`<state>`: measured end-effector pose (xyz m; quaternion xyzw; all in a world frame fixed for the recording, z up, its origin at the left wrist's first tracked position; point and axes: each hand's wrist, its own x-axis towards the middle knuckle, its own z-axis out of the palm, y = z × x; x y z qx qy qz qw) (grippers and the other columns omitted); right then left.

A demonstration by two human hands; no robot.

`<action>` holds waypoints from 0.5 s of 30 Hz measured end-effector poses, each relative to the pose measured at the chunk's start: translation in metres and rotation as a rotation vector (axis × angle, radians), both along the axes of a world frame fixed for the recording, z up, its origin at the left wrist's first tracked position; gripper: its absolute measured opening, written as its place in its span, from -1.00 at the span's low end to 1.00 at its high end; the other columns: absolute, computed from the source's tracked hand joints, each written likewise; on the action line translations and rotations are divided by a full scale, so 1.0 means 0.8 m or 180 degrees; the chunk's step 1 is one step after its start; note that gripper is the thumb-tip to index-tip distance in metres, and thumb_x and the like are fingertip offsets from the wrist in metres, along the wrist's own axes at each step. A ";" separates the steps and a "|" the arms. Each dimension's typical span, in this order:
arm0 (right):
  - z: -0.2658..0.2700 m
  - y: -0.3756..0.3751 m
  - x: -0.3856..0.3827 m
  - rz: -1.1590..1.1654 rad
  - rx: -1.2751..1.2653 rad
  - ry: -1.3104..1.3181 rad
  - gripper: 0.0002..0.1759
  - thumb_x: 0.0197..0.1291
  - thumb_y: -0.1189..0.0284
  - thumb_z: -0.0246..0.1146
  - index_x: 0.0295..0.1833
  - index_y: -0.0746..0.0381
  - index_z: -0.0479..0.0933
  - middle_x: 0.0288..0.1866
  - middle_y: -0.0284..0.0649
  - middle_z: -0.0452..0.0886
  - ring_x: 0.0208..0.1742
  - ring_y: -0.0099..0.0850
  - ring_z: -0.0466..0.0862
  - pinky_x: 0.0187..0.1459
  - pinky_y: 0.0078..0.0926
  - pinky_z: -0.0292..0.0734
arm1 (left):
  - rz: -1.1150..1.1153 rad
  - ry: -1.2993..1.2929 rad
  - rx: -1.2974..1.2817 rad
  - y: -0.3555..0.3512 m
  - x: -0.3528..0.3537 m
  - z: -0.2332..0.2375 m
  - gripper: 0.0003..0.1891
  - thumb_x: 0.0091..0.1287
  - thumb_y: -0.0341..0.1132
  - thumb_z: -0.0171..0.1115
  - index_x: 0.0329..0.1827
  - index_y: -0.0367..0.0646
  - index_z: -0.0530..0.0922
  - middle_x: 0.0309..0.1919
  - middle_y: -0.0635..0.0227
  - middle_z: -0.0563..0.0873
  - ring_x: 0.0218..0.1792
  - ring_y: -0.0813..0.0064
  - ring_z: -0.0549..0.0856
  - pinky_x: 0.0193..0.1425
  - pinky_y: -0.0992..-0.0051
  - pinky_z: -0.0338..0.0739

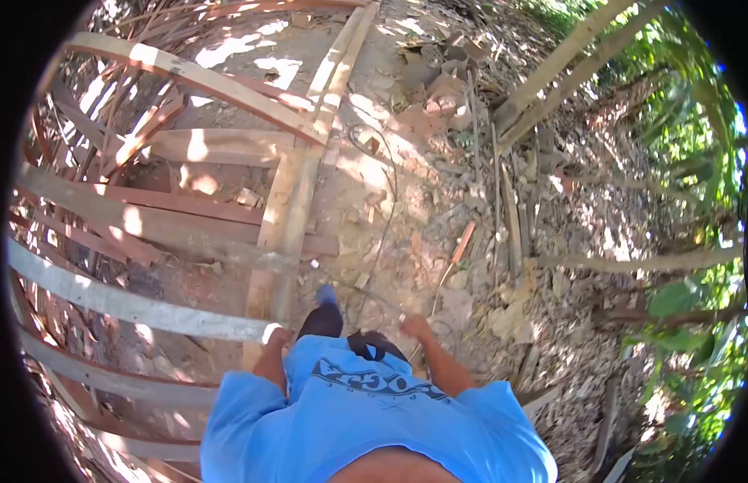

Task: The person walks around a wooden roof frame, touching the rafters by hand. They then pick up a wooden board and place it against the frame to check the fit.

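Observation:
My left hand (279,338) is closed at the near end of a long grey wooden plank (140,304), which stretches away to the left over the timber frame. My right hand (418,328) is held in a fist in front of my right hip. A dark cord (394,197) snakes over the dirt and runs up to this fist; I cannot tell whether the fingers hold it. On the ground just ahead of the right hand lies a thin tool with an orange handle (464,241). My foot (326,295) shows between the hands, beside a lengthwise beam (293,217).
Several crosswise boards (221,145) and an upper rail (197,76) form the frame on the left. Wooden poles (567,60) lean at the upper right, and another pole (631,262) lies across at right. Rubble, dry leaves and green plants (696,298) cover the right side.

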<state>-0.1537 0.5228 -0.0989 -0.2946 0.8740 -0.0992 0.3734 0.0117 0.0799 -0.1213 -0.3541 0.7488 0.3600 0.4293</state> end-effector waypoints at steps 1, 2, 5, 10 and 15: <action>0.001 0.024 -0.012 -0.0070 0.0110 0.0304 -0.62 0.06 0.14 0.06 -0.44 0.23 0.59 -0.39 -0.04 0.61 -0.40 -0.08 0.60 -0.32 -0.12 0.49 | -0.0049 -0.0083 -0.0007 -0.007 -0.054 0.026 -0.58 0.32 -0.09 -0.08 0.17 -0.06 0.43 -0.02 0.02 0.59 0.02 0.06 0.58 0.02 0.11 0.47; 0.000 0.041 -0.020 -0.0172 0.0171 0.0585 -0.63 0.07 0.16 0.05 -0.45 0.22 0.59 -0.44 -0.09 0.61 -0.46 -0.15 0.61 -0.38 -0.17 0.50 | -0.1029 0.0587 -0.0201 -0.019 -0.103 0.025 -0.60 0.32 -0.12 -0.09 0.14 -0.06 0.44 -0.04 0.02 0.59 0.01 0.06 0.58 0.02 0.11 0.47; 0.011 0.071 -0.074 -0.3549 -0.0992 -0.2400 -0.70 0.11 0.19 0.07 -0.54 0.14 0.48 -0.59 -0.29 0.54 -0.57 -0.46 0.52 -0.58 -0.41 0.40 | -0.2263 0.2244 -0.0846 -0.049 -0.257 0.021 -0.64 0.29 -0.19 -0.07 0.12 -0.03 0.45 -0.11 0.05 0.62 -0.05 0.06 0.60 -0.02 0.14 0.49; 0.057 0.027 -0.208 -0.4959 -0.0271 -0.2147 -0.73 0.10 0.20 0.20 -0.48 0.15 0.47 -0.51 -0.27 0.56 -0.58 -0.44 0.53 -0.58 -0.45 0.40 | -0.0973 0.1906 -0.0201 -0.053 -0.514 0.128 -0.57 0.21 -0.15 0.08 0.07 -0.21 0.45 -0.09 0.14 0.64 -0.12 0.11 0.62 -0.06 0.19 0.49; 0.010 0.016 -0.448 -0.3673 0.0024 -0.1484 -0.69 0.09 0.18 0.21 -0.35 0.25 0.57 -0.48 -0.18 0.61 -0.48 -0.34 0.62 -0.45 -0.36 0.53 | 0.0838 0.1611 0.0214 -0.056 -0.685 0.057 -0.59 0.11 -0.14 0.19 -0.11 -0.30 0.56 -0.27 0.12 0.70 -0.29 0.16 0.67 -0.16 0.26 0.54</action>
